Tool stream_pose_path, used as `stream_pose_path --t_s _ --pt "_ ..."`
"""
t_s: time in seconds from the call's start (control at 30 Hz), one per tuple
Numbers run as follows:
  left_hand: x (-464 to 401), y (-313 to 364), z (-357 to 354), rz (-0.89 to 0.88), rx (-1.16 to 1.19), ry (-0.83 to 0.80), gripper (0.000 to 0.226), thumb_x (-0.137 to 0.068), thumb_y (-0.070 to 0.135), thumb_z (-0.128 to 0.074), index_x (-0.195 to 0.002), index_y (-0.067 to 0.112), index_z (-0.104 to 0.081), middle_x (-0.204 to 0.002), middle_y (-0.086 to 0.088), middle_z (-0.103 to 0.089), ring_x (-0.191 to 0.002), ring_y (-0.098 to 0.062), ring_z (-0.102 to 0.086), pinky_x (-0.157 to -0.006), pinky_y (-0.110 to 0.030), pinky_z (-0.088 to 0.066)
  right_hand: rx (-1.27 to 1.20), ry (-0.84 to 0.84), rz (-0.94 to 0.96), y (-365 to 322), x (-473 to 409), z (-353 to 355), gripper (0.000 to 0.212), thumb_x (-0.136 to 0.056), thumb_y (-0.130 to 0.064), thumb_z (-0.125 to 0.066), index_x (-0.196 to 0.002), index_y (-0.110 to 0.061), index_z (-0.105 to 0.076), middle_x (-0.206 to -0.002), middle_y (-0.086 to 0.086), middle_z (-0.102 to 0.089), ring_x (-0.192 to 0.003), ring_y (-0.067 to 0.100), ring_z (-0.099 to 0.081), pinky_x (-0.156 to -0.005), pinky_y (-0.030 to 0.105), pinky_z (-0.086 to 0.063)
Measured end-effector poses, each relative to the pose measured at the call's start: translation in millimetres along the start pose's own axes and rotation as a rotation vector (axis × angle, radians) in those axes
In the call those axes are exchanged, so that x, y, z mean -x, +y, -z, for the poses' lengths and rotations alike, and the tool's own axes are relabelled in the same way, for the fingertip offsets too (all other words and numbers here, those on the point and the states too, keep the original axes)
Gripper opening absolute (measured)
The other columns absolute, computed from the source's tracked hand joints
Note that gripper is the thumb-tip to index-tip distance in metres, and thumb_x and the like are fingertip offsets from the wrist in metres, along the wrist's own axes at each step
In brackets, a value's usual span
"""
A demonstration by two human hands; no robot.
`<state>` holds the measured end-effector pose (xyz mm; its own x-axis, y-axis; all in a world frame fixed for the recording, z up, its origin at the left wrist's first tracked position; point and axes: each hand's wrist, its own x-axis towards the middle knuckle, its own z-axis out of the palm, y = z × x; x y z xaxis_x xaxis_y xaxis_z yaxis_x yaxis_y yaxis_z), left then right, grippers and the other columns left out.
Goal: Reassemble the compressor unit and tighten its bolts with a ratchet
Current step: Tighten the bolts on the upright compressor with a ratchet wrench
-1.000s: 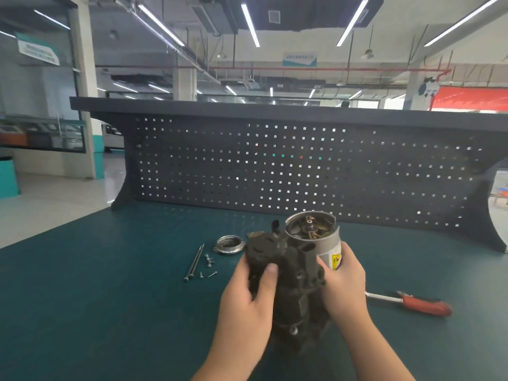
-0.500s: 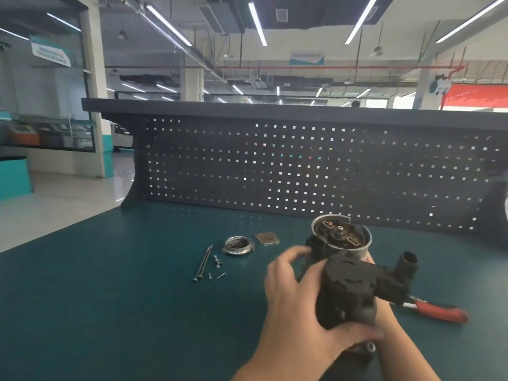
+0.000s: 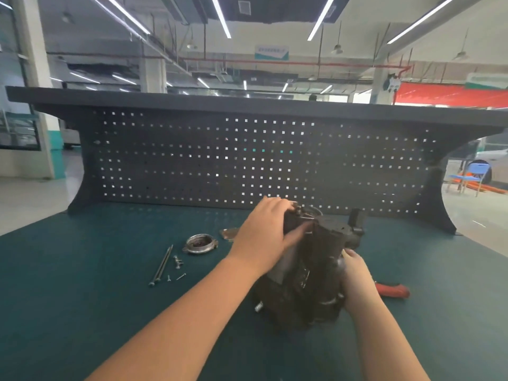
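A: Where is the compressor [image 3: 310, 273]?

B: Upright on the green bench [image 3: 82, 298], a little right of centre, close to the person. It is a dark body with a silver cylinder at the back; a black port sticks up at its top right.

A: And the hands?

B: The left hand [image 3: 264, 235] lies over the top left of the compressor, fingers curled over the rim of the cylinder, thumb pressed on the dark casing, so it grips the unit. The right hand [image 3: 356, 279] is on the lower right side, fingers wrapped round the body; it holds the unit too.

A: Any motion blur?

B: Some, round the top. I cannot tell whether the cylinder's open end is covered.

A: The loose parts?

B: Left of the compressor, well apart from it, two long bolts [image 3: 162, 266] lie side by side, pointing away from the person. Just right of them are a few small screws [image 3: 178, 262]. Beyond these sits a round metal ring [image 3: 200, 243]. A flat plate [image 3: 229, 232] shows just past the left wrist, partly hidden.

A: The tool?

B: A red handle [image 3: 393, 290] lies on the bench behind the right wrist; its head is hidden, so it may be the ratchet.

A: Behind all that?

B: A dark pegboard [image 3: 220, 160] stands along the back of the bench.
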<state>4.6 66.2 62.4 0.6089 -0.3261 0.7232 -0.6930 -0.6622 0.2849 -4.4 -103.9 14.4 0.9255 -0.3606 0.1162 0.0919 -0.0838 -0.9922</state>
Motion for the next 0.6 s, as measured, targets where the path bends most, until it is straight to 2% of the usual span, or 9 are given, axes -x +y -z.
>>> stream_pose_path --t_s 0.1,0.17,0.27,0.33,0.37,0.43,0.47,0.53,0.6 --pt "0 15 -10 0.019 -0.343 0.136 0.057 -0.088 0.059 -0.037 -0.096 0.007 -0.062 -0.092 -0.005 -0.063 -0.092 -0.024 -0.056 -0.083 -0.035 -0.048 -0.23 0.187 0.031 -9 5 4 0.042 -0.102 -0.035 -0.041 -0.071 -0.015 -0.062 -0.05 -0.009 -0.062 -0.051 0.008 -0.06 -0.045 0.014 -0.043" --pt "3 25 -14 0.032 -0.57 0.21 0.051 -0.085 0.062 -0.046 -0.081 0.013 -0.059 -0.077 -0.001 -0.058 -0.076 -0.022 -0.056 -0.071 -0.032 -0.048 -0.344 0.29 0.059 -15 9 5 0.051 -0.102 -0.048 -0.03 -0.073 -0.021 -0.062 -0.058 -0.007 -0.061 -0.043 -0.007 -0.056 -0.047 0.004 -0.04" --pt "2 38 -14 0.082 -0.771 0.188 0.053 -0.085 0.071 -0.043 -0.078 0.02 -0.055 -0.075 0.004 -0.054 -0.073 -0.017 -0.053 -0.069 -0.029 -0.045 -0.241 0.167 0.129 -14 10 -6 0.054 -0.095 -0.063 -0.031 -0.076 -0.025 -0.063 -0.071 -0.01 -0.064 -0.063 -0.002 -0.06 -0.053 0.014 -0.044" --pt "5 41 -9 0.089 -0.805 0.159 0.057 -0.088 0.07 -0.027 -0.082 0.021 -0.055 -0.079 0.004 -0.054 -0.077 -0.018 -0.052 -0.07 -0.028 -0.043 -0.12 0.087 0.231 -10 10 -9 0.044 -0.083 -0.065 -0.054 -0.08 -0.022 -0.063 -0.069 -0.008 -0.066 -0.068 0.003 -0.062 -0.051 0.01 -0.043" --pt "8 40 -7 0.087 -0.787 0.144 0.06 -0.09 0.069 -0.021 -0.085 0.02 -0.056 -0.081 0.003 -0.055 -0.08 -0.018 -0.051 -0.072 -0.029 -0.042 -0.07 0.061 0.258 -8 8 -8 0.045 -0.072 -0.065 -0.063 -0.082 -0.021 -0.065 -0.07 -0.006 -0.068 -0.069 0.005 -0.065 -0.054 0.011 -0.045" --pt "12 35 0 0.024 -0.677 0.14 0.063 -0.094 0.063 -0.018 -0.089 0.016 -0.06 -0.084 0.0 -0.057 -0.084 -0.021 -0.05 -0.073 -0.031 -0.041 -0.025 0.012 0.25 -5 4 -6 0.051 -0.061 -0.061 -0.072 -0.087 -0.017 -0.069 -0.076 -0.002 -0.073 -0.074 0.013 -0.069 -0.065 0.026 -0.054" --pt "14 31 4 -0.031 -0.584 0.168 0.062 -0.096 0.059 -0.021 -0.089 0.014 -0.063 -0.082 0.0 -0.059 -0.083 -0.021 -0.05 -0.073 -0.031 -0.042 -0.03 0.004 0.25 -3 1 -5 0.048 -0.065 -0.054 -0.077 -0.09 -0.014 -0.07 -0.078 0.0 -0.073 -0.076 0.016 -0.07 -0.068 0.031 -0.055" --pt "14 17 13 -0.085 -0.291 0.248 0.055 -0.099 0.048 -0.027 -0.095 0.014 -0.07 -0.078 0.003 -0.065 -0.081 -0.018 -0.051 -0.073 -0.029 -0.045 -0.065 0.034 0.252 2 -3 -3 0.033 -0.075 -0.039 -0.079 -0.09 -0.011 -0.07 -0.074 -0.003 -0.074 -0.071 0.012 -0.07 -0.064 0.03 -0.053" --pt "10 -10 22 0.064 0.122 0.331 0.046 -0.1 0.04 -0.031 -0.111 0.018 -0.07 -0.086 0.01 -0.069 -0.089 -0.011 -0.057 -0.08 -0.024 -0.045 -0.115 0.065 0.261 8 -6 -3 0.027 -0.078 -0.032 -0.077 -0.085 -0.007 -0.07 -0.065 -0.007 -0.071 -0.058 0.005 -0.066 -0.056 0.027 -0.051"
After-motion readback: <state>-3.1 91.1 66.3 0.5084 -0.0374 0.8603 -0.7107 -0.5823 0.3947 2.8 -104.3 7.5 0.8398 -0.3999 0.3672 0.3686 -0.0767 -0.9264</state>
